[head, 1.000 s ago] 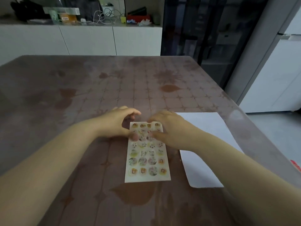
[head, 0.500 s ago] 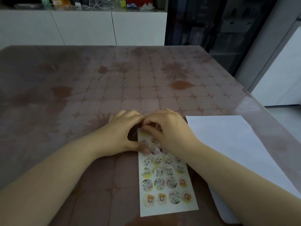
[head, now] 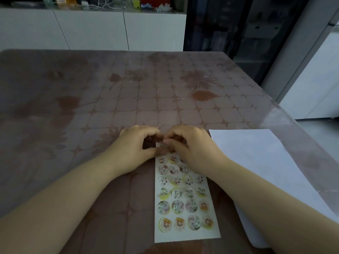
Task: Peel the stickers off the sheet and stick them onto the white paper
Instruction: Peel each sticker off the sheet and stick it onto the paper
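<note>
A white sticker sheet [head: 183, 204] with rows of round picture stickers lies on the table in front of me. Both hands meet at its far end. My left hand [head: 135, 147] has curled fingers and pinches the sheet's top left corner, which is bent up. My right hand [head: 190, 145] curls over the top rows, its fingertips pinching at a sticker there; the sticker itself is hidden under the fingers. The white paper [head: 266, 165] lies flat just right of the sheet, with no stickers on the part I see.
The brown table [head: 128, 99] has a tiled flower pattern under a clear cover and ends at the right [head: 286, 114]. White cabinets [head: 91, 30] stand behind it, and a dark glass cabinet [head: 229, 26] at the back right.
My view has tilted down and drawn closer. Both hands have crept up to the sheet's far end, and its top left corner is now lifted between the fingers.
</note>
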`<state>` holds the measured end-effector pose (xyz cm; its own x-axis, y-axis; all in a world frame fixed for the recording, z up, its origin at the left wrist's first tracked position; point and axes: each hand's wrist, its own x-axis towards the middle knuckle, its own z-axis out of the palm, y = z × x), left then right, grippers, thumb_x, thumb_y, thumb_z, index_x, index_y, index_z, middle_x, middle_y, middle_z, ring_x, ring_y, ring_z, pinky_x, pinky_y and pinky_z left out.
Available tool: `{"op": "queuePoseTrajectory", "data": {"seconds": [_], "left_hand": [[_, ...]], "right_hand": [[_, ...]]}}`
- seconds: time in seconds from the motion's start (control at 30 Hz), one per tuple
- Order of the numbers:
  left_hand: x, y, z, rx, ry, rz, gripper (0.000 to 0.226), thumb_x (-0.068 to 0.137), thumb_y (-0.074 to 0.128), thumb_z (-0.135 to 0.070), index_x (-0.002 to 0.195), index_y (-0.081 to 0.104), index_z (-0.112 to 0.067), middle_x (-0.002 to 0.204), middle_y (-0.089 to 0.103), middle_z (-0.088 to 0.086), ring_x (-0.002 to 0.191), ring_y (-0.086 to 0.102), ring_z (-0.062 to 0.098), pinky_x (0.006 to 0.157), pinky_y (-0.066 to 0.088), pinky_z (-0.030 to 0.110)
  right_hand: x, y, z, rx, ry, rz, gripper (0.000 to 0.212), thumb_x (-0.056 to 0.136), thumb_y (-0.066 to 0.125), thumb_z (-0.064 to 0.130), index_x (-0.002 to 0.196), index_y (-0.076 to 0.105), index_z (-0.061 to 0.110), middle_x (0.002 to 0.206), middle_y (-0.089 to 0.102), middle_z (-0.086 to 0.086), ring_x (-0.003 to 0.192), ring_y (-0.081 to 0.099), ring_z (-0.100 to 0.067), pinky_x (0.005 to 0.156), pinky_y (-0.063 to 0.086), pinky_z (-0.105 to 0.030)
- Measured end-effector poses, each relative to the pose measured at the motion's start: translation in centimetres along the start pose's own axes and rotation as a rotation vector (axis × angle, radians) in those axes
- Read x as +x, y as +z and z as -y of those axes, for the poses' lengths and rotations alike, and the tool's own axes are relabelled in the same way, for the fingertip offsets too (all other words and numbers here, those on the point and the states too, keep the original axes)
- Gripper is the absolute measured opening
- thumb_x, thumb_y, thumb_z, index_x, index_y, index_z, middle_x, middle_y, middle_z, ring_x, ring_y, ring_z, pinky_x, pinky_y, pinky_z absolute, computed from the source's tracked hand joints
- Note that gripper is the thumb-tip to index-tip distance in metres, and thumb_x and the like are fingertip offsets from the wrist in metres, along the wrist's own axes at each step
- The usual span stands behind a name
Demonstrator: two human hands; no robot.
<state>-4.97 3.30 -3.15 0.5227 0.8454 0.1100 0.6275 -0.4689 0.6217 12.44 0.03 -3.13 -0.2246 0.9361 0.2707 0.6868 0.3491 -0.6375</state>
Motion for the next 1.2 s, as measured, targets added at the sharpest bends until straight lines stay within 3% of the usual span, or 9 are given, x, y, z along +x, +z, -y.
{"op": "queuePoseTrajectory", "data": {"seconds": [0.1, 0.2, 0.33, 0.53, 0.67, 0.77, 0.93, 1.1, 1.2], "left_hand": [[0.0, 0.0, 0.0, -0.011, -0.028, 0.012, 0.016, 0.076, 0.072, -0.043, 0.087, 0.061, -0.046, 0.091, 0.064, -0.019, 0.098, 0.051, 0.001, 0.094, 0.039, 0.037], [-0.1, -0.1, 0.0, -0.085, -0.04, 0.011, 0.013, 0.075, 0.073, -0.041, 0.087, 0.067, -0.04, 0.081, 0.066, -0.018, 0.083, 0.057, -0.005, 0.08, 0.041, 0.022], [-0.1, -0.1, -0.2, -0.145, -0.05, -0.026, 0.012, 0.079, 0.072, -0.035, 0.091, 0.07, -0.034, 0.082, 0.069, -0.01, 0.078, 0.06, -0.003, 0.065, 0.042, 0.007], [-0.3, 0.2, 0.1, -0.115, -0.038, -0.068, 0.02, 0.082, 0.072, -0.033, 0.101, 0.064, -0.036, 0.065, 0.061, -0.017, 0.066, 0.056, -0.005, 0.066, 0.031, 0.012], [-0.2, 0.3, 0.3, -0.101, -0.032, -0.073, 0.018, 0.075, 0.066, -0.045, 0.089, 0.07, -0.035, 0.073, 0.067, -0.009, 0.073, 0.061, -0.001, 0.073, 0.036, 0.02], [-0.1, 0.0, 0.2, -0.116, -0.036, -0.029, 0.011, 0.081, 0.073, -0.038, 0.091, 0.071, -0.034, 0.079, 0.071, -0.009, 0.078, 0.063, -0.002, 0.076, 0.04, 0.018], [0.0, -1.1, -0.1, -0.401, -0.095, 0.132, 0.012, 0.085, 0.063, -0.029, 0.092, 0.072, -0.028, 0.091, 0.074, -0.009, 0.09, 0.068, 0.002, 0.08, 0.049, 0.014], [0.4, -0.6, -0.2, -0.421, -0.196, 0.047, 0.022, 0.091, 0.061, -0.029, 0.08, 0.074, -0.015, 0.085, 0.074, 0.01, 0.075, 0.062, 0.01, 0.077, 0.046, 0.03], [0.5, -0.7, -0.1, -0.392, -0.207, 0.067, 0.016, 0.086, 0.067, -0.023, 0.072, 0.072, -0.022, 0.074, 0.074, 0.002, 0.07, 0.062, 0.004, 0.074, 0.045, 0.027]], "right_hand": [[-0.1, -0.2, 0.1, 0.011, 0.006, 0.005, 0.01, 0.088, 0.061, 0.02, 0.088, 0.069, 0.016, 0.078, 0.068, 0.006, 0.073, 0.06, -0.007, 0.069, 0.047, -0.019], [-0.1, -0.5, 0.3, 0.022, 0.032, 0.028, 0.009, 0.087, 0.062, 0.023, 0.089, 0.071, 0.02, 0.081, 0.07, 0.006, 0.077, 0.062, -0.006, 0.071, 0.048, -0.024], [-0.5, -0.9, 0.6, 0.017, 0.04, 0.022, 0.01, 0.085, 0.065, 0.025, 0.09, 0.073, 0.025, 0.082, 0.07, 0.011, 0.073, 0.061, -0.001, 0.068, 0.047, -0.012], [-1.0, -0.8, 1.1, 0.064, 0.059, -0.067, 0.014, 0.078, 0.072, 0.016, 0.086, 0.075, 0.027, 0.078, 0.071, 0.012, 0.075, 0.064, 0.0, 0.071, 0.052, -0.014], [-0.9, -0.8, 1.3, 0.091, 0.097, -0.074, 0.009, 0.077, 0.074, 0.021, 0.084, 0.076, 0.026, 0.073, 0.068, 0.015, 0.073, 0.064, 0.003, 0.067, 0.05, -0.009], [-1.0, -0.8, 1.4, 0.096, 0.105, -0.07, 0.007, 0.076, 0.075, 0.023, 0.083, 0.076, 0.025, 0.073, 0.069, 0.014, 0.071, 0.064, 0.002, 0.066, 0.051, -0.011], [-1.0, -1.0, 1.7, 0.177, 0.136, -0.111, 0.009, 0.078, 0.072, 0.034, 0.079, 0.076, 0.026, 0.065, 0.071, 0.01, 0.059, 0.064, -0.002, 0.053, 0.05, -0.015], [-1.2, -0.1, 2.0, 0.253, 0.195, -0.107, 0.006, 0.073, 0.076, 0.018, 0.075, 0.072, 0.023, 0.066, 0.07, 0.006, 0.06, 0.064, -0.004, 0.06, 0.054, -0.018], [-1.3, 0.2, 2.2, 0.247, 0.193, -0.072, 0.018, 0.073, 0.076, 0.018, 0.079, 0.065, 0.031, 0.069, 0.071, 0.007, 0.061, 0.063, -0.001, 0.059, 0.052, -0.016]]}}
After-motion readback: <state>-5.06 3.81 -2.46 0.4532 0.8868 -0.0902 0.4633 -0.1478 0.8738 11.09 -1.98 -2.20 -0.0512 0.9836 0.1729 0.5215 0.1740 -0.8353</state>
